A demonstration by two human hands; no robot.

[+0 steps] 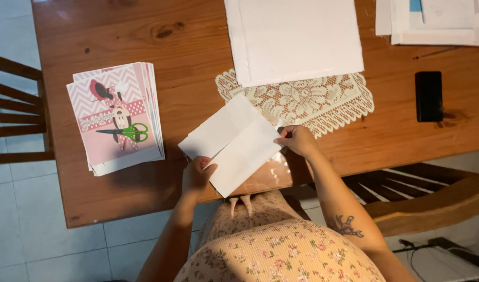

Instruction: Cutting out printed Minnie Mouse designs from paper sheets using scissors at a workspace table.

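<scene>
A white sheet of paper (231, 143), folded over on itself, lies near the front edge of the wooden table (187, 62). My left hand (196, 175) pinches its lower left edge. At the sheet's right corner, my right hand (298, 140) grips the folded flap. Both hands rest on the table close to my body.
A stack of pink patterned cards (116, 117) lies at the left with green-handled scissors (125, 131) on top. A cream lace doily (302, 99) sits under a pile of large white sheets (294, 36). A black phone (428, 96) lies at the right; more papers (433, 21) lie at the far right corner. Wooden chairs (14, 109) stand on both sides.
</scene>
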